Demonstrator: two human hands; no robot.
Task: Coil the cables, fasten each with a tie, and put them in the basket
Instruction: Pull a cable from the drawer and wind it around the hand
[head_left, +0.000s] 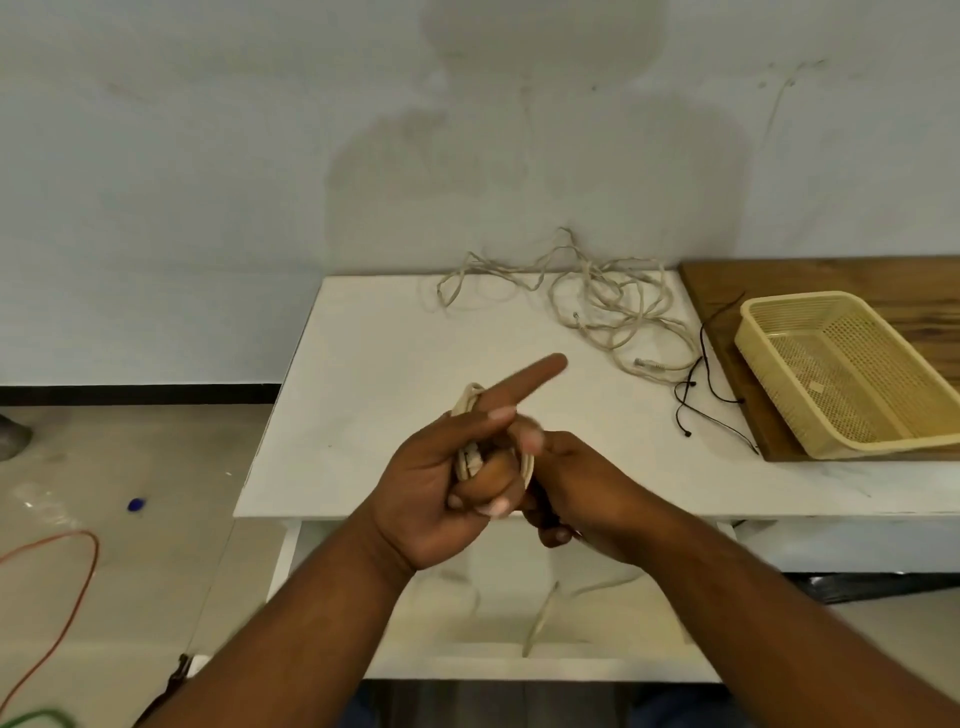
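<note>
My left hand (447, 488) grips a small coil of beige cable (467, 410) above the near edge of the white table (363, 364), with its index finger pointing out to the right. My right hand (576, 483) is pressed against the coil from the right, its fingers curled at the bundle; what it pinches is hidden. A loose tail of the beige cable (540, 618) hangs below the hands. A tangle of loose beige cables (602, 306) lies at the table's back. Thin black ties (701, 389) lie beside the empty yellow basket (779, 395).
The basket sits on a wooden board (810, 280) at the right of the table. A wall stands directly behind the table. On the floor to the left lie an orange cable (78, 587), a green cable (36, 719) and a small blue object (136, 504).
</note>
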